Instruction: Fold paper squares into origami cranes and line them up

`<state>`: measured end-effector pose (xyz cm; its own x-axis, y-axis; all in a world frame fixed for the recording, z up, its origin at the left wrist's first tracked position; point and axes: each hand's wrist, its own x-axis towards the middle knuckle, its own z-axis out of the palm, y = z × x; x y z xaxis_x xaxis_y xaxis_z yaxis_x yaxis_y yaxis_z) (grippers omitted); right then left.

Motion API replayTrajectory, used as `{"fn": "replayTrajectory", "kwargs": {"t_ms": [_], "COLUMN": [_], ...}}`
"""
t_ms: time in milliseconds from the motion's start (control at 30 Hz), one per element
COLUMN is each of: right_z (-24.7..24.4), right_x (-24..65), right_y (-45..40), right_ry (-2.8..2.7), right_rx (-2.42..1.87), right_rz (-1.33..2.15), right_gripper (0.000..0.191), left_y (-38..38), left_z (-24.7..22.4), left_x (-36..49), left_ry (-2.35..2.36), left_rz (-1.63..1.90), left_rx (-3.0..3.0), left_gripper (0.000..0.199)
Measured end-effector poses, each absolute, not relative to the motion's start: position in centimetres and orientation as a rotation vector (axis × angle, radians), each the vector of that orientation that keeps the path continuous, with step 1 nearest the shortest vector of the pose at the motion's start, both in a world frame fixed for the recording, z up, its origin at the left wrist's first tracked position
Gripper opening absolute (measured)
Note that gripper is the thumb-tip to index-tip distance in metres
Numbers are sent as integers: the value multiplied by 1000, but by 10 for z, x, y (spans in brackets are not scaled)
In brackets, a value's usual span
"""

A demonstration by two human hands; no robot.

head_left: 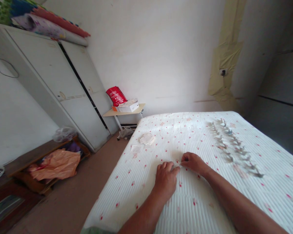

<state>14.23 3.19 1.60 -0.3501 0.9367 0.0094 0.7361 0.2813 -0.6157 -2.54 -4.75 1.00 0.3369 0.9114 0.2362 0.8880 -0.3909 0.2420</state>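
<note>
My left hand [166,177] rests on the white quilted bed cover [175,214], its fingers bent and its index finger and thumb reaching toward a small pale piece. Just to the right, my right hand [191,162] is closed in a pinch at the same spot. What lies between the fingertips is small and pale, too small to name. Beyond my left hand lies a pile of printed paper pieces [147,139], with a paper piece [136,149] flat beside it. Rows of small folded paper shapes [239,149] stand on the right side of the bed.
A small table [109,113] at the bed's far left corner holds a red bag [116,96] and a white box [129,106]. A grey cabinet [51,71] stands left. An orange plastic bag [57,164] lies on a low wooden shelf.
</note>
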Motion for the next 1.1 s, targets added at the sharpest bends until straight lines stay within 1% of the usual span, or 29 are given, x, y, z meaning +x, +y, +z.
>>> {"fn": "replayTrajectory", "kwargs": {"t_ms": [100, 233, 433, 567, 700, 800, 1000, 1100], "right_z": [15, 16, 16, 16, 15, 14, 15, 16], "right_x": [136, 131, 133, 134, 132, 130, 130, 129], "right_y": [28, 25, 27, 30, 28, 26, 25, 25], "right_ry": [-2173, -2185, -2218, -2205, -2168, -2177, -2200, -2214], "right_rx": [-1632, -1707, -1712, -1686, -1707, -1720, -1723, -1729], "right_rz": [659, 569, 574, 639, 608, 561, 555, 572], "right_gripper": [5, 8, 9, 10, 5, 4, 5, 5], "left_y": [-47, -47, -48, -47, -48, -47, -32, -25], "left_z": [10, 11, 13, 11, 10, 10, 6, 5], "left_x": [-25, -24, -25, -25, -25, -25, -33, -35], "left_ry": [1700, 1704, 1706, 1698, 1696, 1682, 1724, 1805], "left_rz": [520, 504, 476, 495, 534, 600, 918, 952], "left_rx": [2516, 2525, 2526, 2536, 2538, 2506, 2171, 2049], "left_gripper": [37, 37, 36, 37, 36, 34, 23, 19]}}
